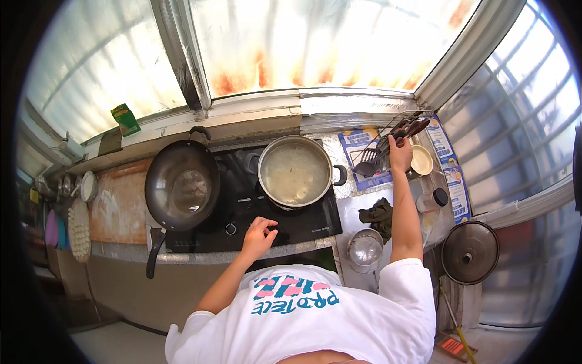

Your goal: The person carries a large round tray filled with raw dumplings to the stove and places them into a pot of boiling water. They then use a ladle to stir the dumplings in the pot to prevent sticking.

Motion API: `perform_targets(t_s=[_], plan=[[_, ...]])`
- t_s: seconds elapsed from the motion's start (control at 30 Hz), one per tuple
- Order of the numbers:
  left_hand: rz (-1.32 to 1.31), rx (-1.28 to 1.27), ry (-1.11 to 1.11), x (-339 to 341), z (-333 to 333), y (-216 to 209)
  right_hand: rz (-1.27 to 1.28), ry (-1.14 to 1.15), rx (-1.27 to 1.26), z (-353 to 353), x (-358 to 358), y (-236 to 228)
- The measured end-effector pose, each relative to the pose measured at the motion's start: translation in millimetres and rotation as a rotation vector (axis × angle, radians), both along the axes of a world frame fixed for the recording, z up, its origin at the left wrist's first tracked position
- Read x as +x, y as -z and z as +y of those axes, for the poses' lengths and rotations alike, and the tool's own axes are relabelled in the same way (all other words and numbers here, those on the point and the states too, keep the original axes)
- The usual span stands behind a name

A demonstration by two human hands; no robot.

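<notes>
At the back right of the counter, my right hand (400,154) is closed at the dark handles (410,128) of kitchen utensils in a wire rack. It appears to grip one handle, but its fingers hide which utensil. A black ladle (365,169) lies left of that hand. My left hand (259,236) hovers over the front edge of the black cooktop (233,212), fingers loosely bent and apart, holding nothing. Behind it, a steel pot (295,172) of cloudy, pale liquid sits on the cooktop. A black wok (183,185) stands to the left, its long handle pointing toward me.
A pale bowl (422,160), a black-capped jar (432,201), a dark cloth (378,217) and a steel bowl (365,250) crowd the right side. A lid (470,252) is at the far right. A wooden board (121,203) lies left; a green packet (125,120) stands on the sill.
</notes>
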State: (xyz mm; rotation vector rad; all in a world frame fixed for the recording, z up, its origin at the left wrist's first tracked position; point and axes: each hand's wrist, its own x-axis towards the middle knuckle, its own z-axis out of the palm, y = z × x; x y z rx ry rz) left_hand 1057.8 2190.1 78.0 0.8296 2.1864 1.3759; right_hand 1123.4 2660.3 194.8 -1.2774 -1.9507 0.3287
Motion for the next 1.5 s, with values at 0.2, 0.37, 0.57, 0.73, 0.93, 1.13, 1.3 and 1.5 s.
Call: perform_targets(t_s=[0.2,0.37,0.57,0.73,0.93,1.13,1.3,1.5], plan=[[0.010,0.022,0.046,6,10,-1,0.026,-0.059,0.034,-4,2,-4],[-0.024,0.001,0.143,7,27,-20,0.050,-0.095,0.083,1,16,-5],[-0.087,0.098,0.343,10,49,-33,0.094,-0.142,0.116,-44,45,-29],[-0.581,0.211,0.609,17,71,-59,0.397,-0.317,0.005,-122,84,-58],[-1.058,0.429,0.826,35,101,-103,0.360,-0.482,0.166,-216,124,-53],[-1.299,0.465,0.826,43,120,-131,0.291,-0.540,0.392,-274,138,-58],[-1.235,0.448,0.750,49,119,-122,0.283,-0.657,0.378,-305,134,-38],[-1.199,0.417,0.635,37,105,-99,0.175,-0.710,0.202,-295,148,-14]])
